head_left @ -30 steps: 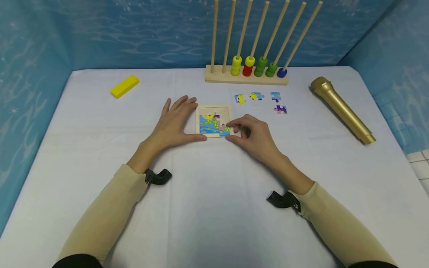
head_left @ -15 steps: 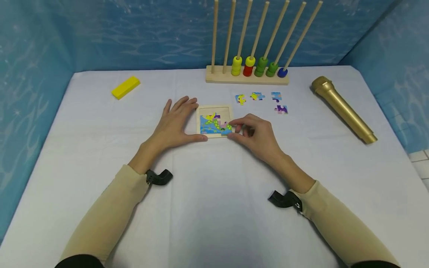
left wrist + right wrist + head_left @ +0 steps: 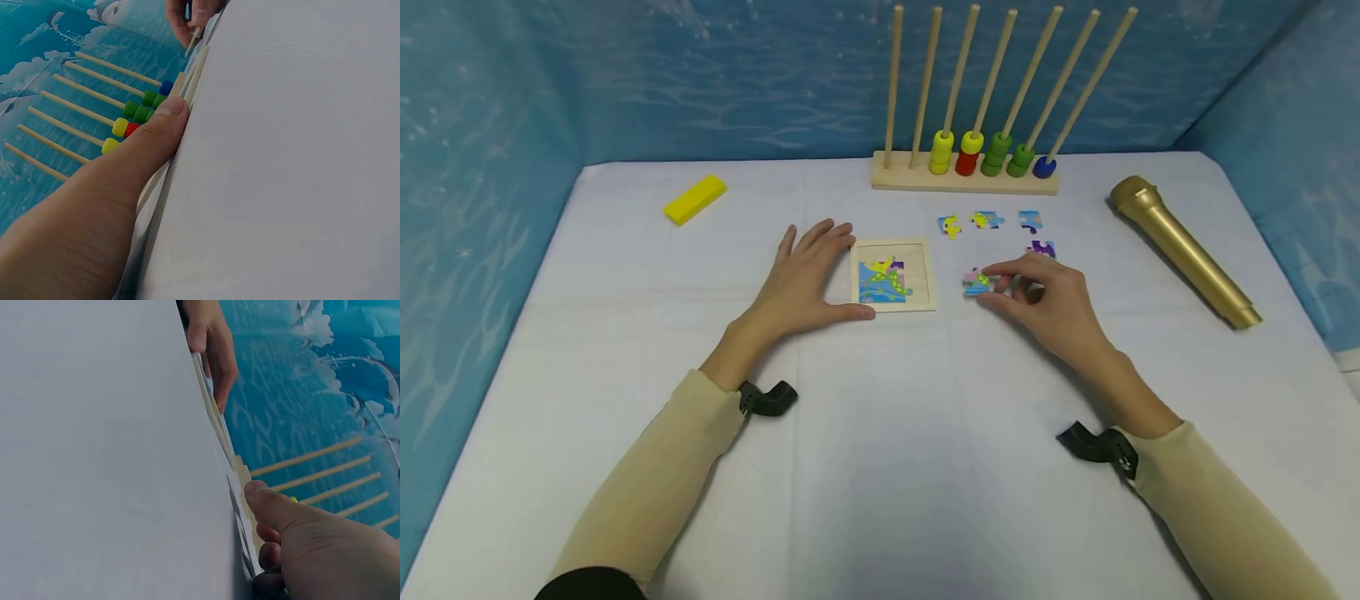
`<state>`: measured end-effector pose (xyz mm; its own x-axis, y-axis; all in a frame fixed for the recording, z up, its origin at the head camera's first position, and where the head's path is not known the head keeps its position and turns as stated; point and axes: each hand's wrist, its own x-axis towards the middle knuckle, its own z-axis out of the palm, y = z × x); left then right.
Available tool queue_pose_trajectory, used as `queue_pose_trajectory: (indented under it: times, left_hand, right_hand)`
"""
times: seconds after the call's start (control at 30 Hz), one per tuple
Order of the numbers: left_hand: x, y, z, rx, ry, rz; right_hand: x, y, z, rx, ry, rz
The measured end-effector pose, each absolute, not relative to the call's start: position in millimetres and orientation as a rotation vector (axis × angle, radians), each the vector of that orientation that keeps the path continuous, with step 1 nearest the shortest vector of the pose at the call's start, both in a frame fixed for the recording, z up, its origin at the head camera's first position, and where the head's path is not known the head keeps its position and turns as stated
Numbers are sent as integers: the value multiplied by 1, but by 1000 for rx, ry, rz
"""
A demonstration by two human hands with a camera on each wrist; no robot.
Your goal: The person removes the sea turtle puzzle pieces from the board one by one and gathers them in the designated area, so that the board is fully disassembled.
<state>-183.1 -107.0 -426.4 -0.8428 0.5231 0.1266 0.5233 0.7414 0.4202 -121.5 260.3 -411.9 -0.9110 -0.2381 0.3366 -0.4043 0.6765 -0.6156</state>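
Observation:
A small square wooden puzzle tray (image 3: 920, 267) lies mid-table, with joined pieces (image 3: 883, 283) showing a blue and yellow-green picture in its left part. My left hand (image 3: 805, 279) rests at the tray's left side, fingers spread at the upper corner and thumb along the lower edge. To the right of the tray, my right hand (image 3: 1052, 304) pinches a puzzle piece (image 3: 975, 283), pink, green and blue, between thumb and fingers. In the right wrist view the held piece (image 3: 247, 494) appears edge-on. Several loose puzzle pieces (image 3: 987, 220) lie beyond, one partly covered by the right hand.
At the back stands a wooden bead rack (image 3: 962, 181) with tall pegs and coloured beads. A yellow block (image 3: 696, 200) lies at the back left. On the right lies a gold microphone (image 3: 1183, 250). A blue patterned backdrop (image 3: 730, 92) encloses the white-covered table (image 3: 880, 467).
My right hand has lifted a piece out of the tray's lower right and carried it right. The left hand stays at the tray. The whole view has shifted slightly.

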Motion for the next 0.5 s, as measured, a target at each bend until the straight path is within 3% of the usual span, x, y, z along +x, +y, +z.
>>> queue_pose_trajectory:
  times: [0.23,0.5]
  left_hand:
    - [-183,-106,-424,-889,-2936,-695]
    - [-183,-107,-425,-888,-2938,-677]
  right_hand:
    - [-114,315,-405,429,-2661,918]
    - [-113,344,-404,353,-2744,814]
